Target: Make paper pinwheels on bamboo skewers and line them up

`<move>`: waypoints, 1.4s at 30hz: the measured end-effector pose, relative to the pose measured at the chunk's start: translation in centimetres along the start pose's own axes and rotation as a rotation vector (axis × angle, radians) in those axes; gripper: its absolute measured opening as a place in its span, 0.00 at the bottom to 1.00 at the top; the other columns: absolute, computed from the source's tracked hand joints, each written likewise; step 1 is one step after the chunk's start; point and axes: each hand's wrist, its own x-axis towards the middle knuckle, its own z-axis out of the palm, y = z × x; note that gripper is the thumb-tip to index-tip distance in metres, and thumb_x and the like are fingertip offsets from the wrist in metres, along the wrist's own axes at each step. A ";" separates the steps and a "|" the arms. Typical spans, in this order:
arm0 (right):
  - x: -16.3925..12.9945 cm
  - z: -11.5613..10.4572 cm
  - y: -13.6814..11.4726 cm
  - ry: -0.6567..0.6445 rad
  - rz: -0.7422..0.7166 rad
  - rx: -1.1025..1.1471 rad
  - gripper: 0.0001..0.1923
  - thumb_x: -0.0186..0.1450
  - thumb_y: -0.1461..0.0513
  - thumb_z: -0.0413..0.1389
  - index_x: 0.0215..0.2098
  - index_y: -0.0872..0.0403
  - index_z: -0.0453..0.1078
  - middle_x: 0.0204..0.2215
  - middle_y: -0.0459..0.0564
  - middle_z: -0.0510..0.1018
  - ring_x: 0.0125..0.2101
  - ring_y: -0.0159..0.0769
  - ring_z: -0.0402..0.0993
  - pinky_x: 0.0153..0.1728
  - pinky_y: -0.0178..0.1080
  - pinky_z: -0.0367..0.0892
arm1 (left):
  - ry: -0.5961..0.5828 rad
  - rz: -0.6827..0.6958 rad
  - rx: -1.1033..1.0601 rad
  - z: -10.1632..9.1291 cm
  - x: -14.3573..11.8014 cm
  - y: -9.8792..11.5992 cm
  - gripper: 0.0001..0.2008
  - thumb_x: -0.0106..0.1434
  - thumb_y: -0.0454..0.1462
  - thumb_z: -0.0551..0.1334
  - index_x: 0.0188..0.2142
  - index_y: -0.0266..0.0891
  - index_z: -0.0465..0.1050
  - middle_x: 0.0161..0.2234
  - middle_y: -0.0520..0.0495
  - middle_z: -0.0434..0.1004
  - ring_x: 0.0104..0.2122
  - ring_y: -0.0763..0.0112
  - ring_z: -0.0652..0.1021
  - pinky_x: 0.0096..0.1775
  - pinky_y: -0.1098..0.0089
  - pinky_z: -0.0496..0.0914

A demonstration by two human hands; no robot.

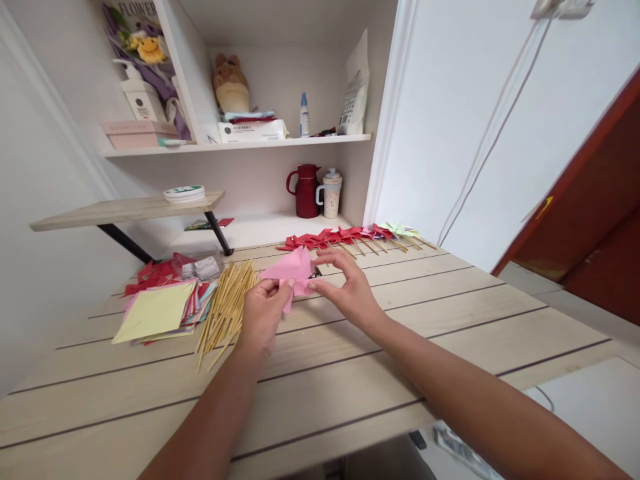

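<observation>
Above the tabletop, a pink paper pinwheel (pixel 293 267) with folded flaps is between my two hands. My left hand (pixel 264 310) is closed in a pinch on its lower left part, thumb on top. At its right edge, my right hand (pixel 347 287) is curved, with thumb and forefinger tips on the paper. A small dark shiny item (pixel 315 273) shows partly behind the paper; I cannot make out what it is. Just left of my left hand lies a pile of thin wooden sticks (pixel 227 307). Beside them is a stack of coloured paper squares (pixel 157 311), yellow on top.
Finished pinwheels on sticks (pixel 345 237), red, purple and pale green, lie in a row along the table's back edge. Red paper pieces (pixel 155 275) and a clear plastic pack (pixel 203 267) lie behind the paper stack. A small riser shelf (pixel 125 208) stands at back left. Behind are a red jug (pixel 307 191) and a cup (pixel 331 193).
</observation>
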 end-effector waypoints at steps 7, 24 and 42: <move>0.7 -1.5 -0.1 -0.104 -0.031 -0.059 0.48 0.57 0.51 0.68 0.70 0.43 0.50 0.62 0.55 0.66 0.60 0.49 0.65 0.61 0.55 0.61 | -0.014 0.378 0.496 0.0 -0.2 0.3 0.05 0.57 0.36 0.65 0.29 0.39 0.81 0.31 0.47 0.82 0.32 0.66 0.79 0.38 0.67 0.70; 0.2 -0.7 -0.3 -0.127 -0.329 -0.527 0.07 0.63 0.55 0.64 0.39 0.46 0.79 0.57 0.50 0.74 0.59 0.49 0.64 0.59 0.53 0.56 | -0.067 0.900 0.826 -0.4 0.0 -0.3 0.07 0.62 0.32 0.63 0.33 0.44 0.78 0.33 0.52 0.82 0.35 0.66 0.80 0.44 0.61 0.65; 0.7 -0.7 -0.5 -0.135 0.258 0.073 0.05 0.57 0.58 0.65 0.31 0.52 0.79 0.36 0.51 0.83 0.41 0.45 0.76 0.46 0.48 0.67 | 0.014 0.555 0.400 0.2 -0.8 0.1 0.26 0.65 0.46 0.63 0.61 0.47 0.67 0.54 0.42 0.74 0.52 0.60 0.75 0.53 0.60 0.67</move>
